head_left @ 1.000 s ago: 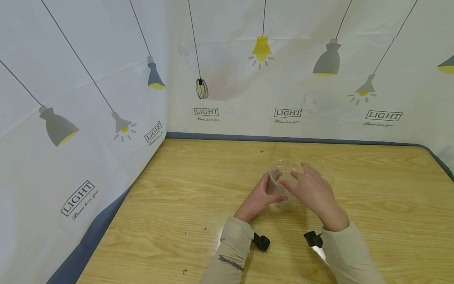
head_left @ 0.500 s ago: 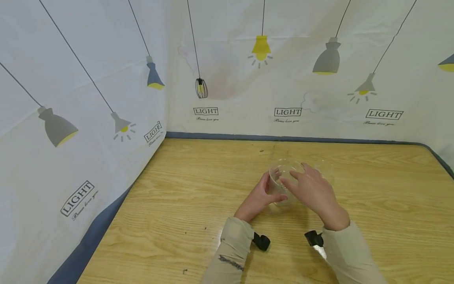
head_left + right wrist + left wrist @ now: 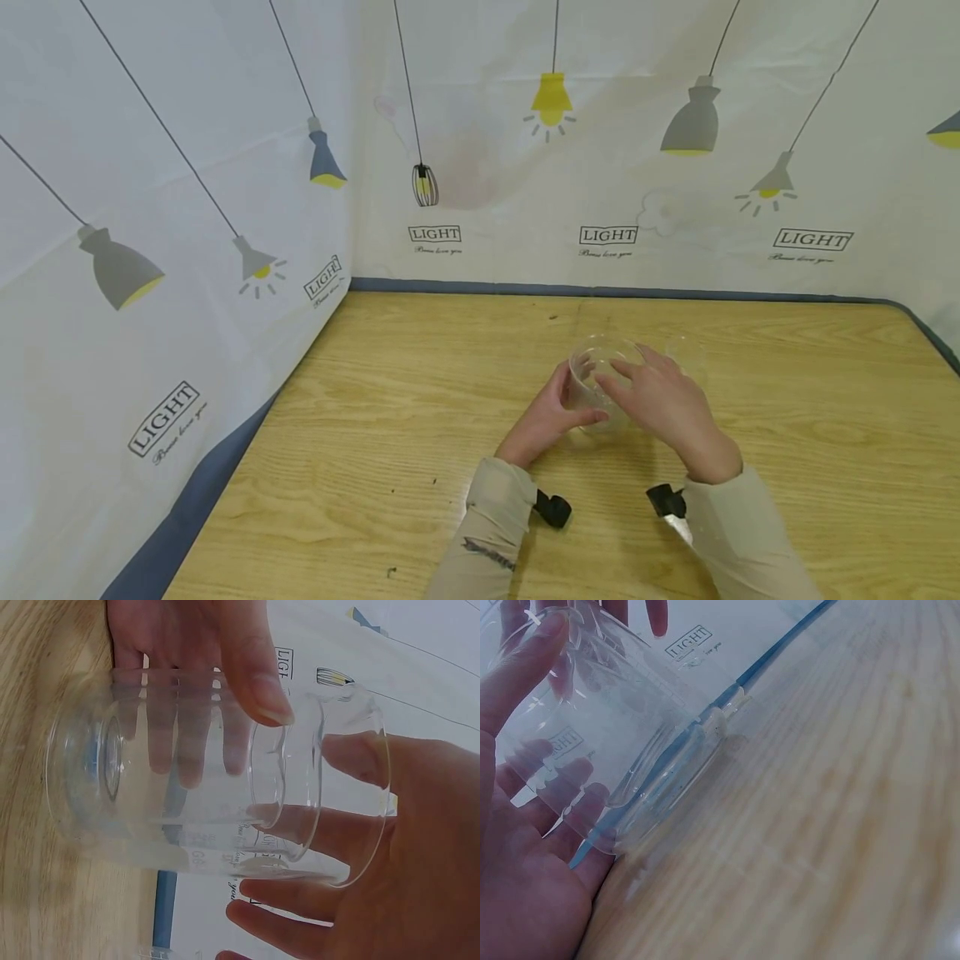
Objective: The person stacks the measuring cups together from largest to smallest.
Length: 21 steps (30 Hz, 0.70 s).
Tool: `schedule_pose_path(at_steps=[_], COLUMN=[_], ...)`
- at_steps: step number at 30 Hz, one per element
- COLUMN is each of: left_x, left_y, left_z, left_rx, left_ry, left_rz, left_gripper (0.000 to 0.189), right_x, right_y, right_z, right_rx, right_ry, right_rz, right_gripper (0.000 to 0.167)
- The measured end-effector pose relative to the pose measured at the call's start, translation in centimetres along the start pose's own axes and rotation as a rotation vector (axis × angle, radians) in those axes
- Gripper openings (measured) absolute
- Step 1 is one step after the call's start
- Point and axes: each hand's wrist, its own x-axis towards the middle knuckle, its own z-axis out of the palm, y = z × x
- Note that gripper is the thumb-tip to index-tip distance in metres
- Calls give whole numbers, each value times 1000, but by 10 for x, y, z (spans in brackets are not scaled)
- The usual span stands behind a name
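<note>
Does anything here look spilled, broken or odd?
Yes: the jagged dark mark across the beige cloth left sleeve looks odd on otherwise plain fabric; stain or print, I can't tell. Small dark specks dot the pale wooden table. No spill or crack shows around the clear cylindrical vessel.

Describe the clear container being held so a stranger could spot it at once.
Start with the wooden table below the lamp-patterned sheet. Around its middle, the left hand grips the clear beaker by its side, the right hand at its rim. It looks bigger than the faint clear vessel just beyond the right hand.
</note>
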Motion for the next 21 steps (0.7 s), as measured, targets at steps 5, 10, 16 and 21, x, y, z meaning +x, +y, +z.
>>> schedule_pose_path(at_steps=[5,10,16,21], left_x=[0,-3,-10,-11], left_y=[1,8,25,26], left_z=[0,-1,-3,-4], left_rx=[8,2,13,12], left_ry=[3,-4,-14,-20], left_rz=[-13,-22,-56,-73], left_gripper=[80,79,81,82], right_x=[0,1,-1,-1], right_y=[1,2,2,2], right_z=[-1,-2,-2,-2], right_rx=[-13,-40,-63,-33], right_ry=[-19,-32,-31,-43], right_rz=[-8,-31,-74,-41], right_gripper=[67,74,66,68])
